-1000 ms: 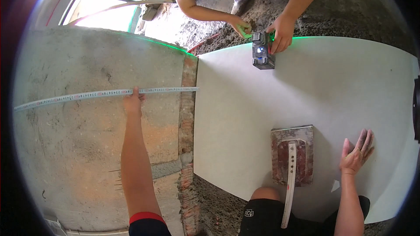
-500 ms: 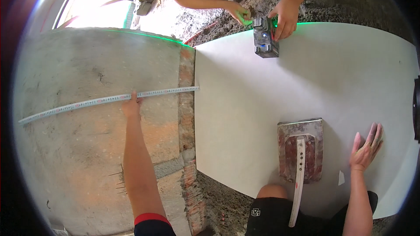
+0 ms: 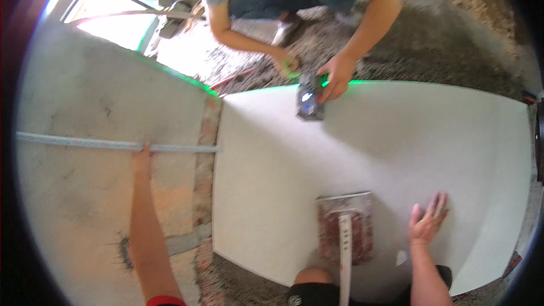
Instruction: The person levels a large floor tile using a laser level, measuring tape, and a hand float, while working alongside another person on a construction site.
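Observation:
On the left, my left hand [image 3: 141, 159] is closed at the tape measure blade [image 3: 102, 143], its thumb over the edge. The white blade stretches across the rough concrete surface [image 3: 68, 192] and ends at the left edge of a large pale tile [image 3: 266, 192]. My right hand [image 3: 429, 220] lies flat on the tile, fingers stretched out and holding nothing. Between my hands rests a rectangular, mortar-stained beating paddle [image 3: 362, 229] with a pale, holed handle [image 3: 345, 249]. It sits on the tile in front of my knee.
Across the tile a crouching person's hand [image 3: 338, 79] grips a dark laser level [image 3: 309, 105] standing on its far edge. A green laser line [image 3: 391, 82] runs along that edge. Rough mortar [image 3: 430, 59] lies beyond; a brick strip [image 3: 205, 204] borders the tile's left side.
The whole view has shifted, so the tile, tool and hands appear lower and further left. More of the crouching person shows. Both my hands keep their places on tape and tile.

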The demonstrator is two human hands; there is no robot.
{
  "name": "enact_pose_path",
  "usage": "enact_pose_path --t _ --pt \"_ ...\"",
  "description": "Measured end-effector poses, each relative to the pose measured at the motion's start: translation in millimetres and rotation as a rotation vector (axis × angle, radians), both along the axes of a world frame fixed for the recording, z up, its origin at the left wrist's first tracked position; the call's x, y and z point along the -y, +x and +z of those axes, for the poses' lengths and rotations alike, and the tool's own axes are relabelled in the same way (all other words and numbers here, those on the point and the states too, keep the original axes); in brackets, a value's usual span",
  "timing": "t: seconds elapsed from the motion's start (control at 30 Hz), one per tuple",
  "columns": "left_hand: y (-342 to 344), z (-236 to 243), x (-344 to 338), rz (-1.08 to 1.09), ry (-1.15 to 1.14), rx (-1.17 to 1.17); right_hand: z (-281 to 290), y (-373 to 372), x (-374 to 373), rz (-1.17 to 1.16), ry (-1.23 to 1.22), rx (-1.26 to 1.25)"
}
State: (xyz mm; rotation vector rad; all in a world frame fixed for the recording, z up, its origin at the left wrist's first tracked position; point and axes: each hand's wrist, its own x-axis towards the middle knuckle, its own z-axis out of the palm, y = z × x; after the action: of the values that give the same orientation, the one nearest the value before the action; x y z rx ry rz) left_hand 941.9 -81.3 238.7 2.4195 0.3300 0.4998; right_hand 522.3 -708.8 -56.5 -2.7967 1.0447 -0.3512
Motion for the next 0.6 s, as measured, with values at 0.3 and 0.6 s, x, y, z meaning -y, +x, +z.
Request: enact_pose_path --t 0.3,0.6 --pt "-1.0 -16.4 -9.5 0.065 0.168 -0.063 28.6 4.1 -2.0 -0.061 0.137 -0.089" --pt "5.9 -3.5 -1.0 0.144 0.568 -0.321 21.4 3.7 -1.6 -0.044 0.051 -0.041"
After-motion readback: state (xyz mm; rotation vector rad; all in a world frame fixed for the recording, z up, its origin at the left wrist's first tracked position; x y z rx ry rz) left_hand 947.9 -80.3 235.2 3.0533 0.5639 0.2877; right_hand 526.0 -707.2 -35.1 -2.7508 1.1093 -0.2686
